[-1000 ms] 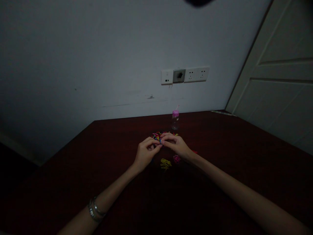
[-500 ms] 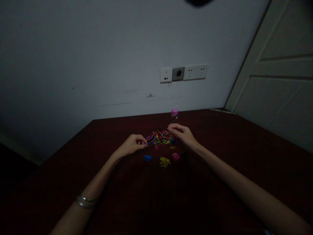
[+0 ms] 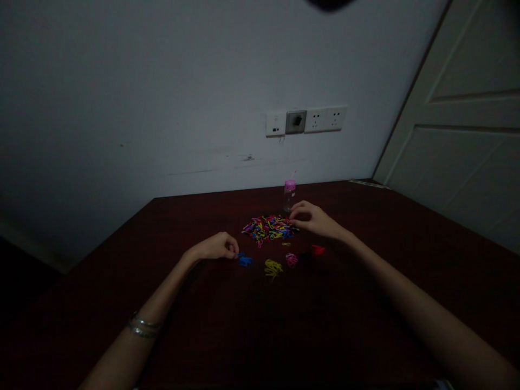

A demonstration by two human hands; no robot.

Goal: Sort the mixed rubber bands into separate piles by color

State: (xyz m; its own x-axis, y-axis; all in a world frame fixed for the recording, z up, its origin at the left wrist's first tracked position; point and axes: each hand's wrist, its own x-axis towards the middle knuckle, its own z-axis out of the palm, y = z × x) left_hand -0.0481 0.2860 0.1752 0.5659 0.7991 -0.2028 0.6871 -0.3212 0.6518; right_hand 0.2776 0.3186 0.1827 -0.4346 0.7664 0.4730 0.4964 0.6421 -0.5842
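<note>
Small loops that look like rubber bands lie in a mixed-colour heap (image 3: 268,228) on the dark red table. My left hand (image 3: 221,246) is closed in a pinch at the edge of a small blue pile (image 3: 245,260), with a blue rubber band (image 3: 241,254) at its fingertips. At the right edge of the heap, my right hand (image 3: 311,218) holds thumb and fingers together; what is between them is too small to make out. Nearer to me lie a yellow pile (image 3: 273,268), a pink pile (image 3: 291,260) and a red pile (image 3: 318,250). One yellow band (image 3: 286,244) lies alone.
Behind the heap stands a clear bottle (image 3: 288,199) with a pink lid. The table (image 3: 252,325) meets a pale wall carrying sockets and a switch (image 3: 304,121). A panelled door (image 3: 467,135) is on the right. The room is dim.
My left hand has moved from the heap's left edge down to the blue pile. My right hand has shifted slightly right, and the red pile and more of the bottle now show.
</note>
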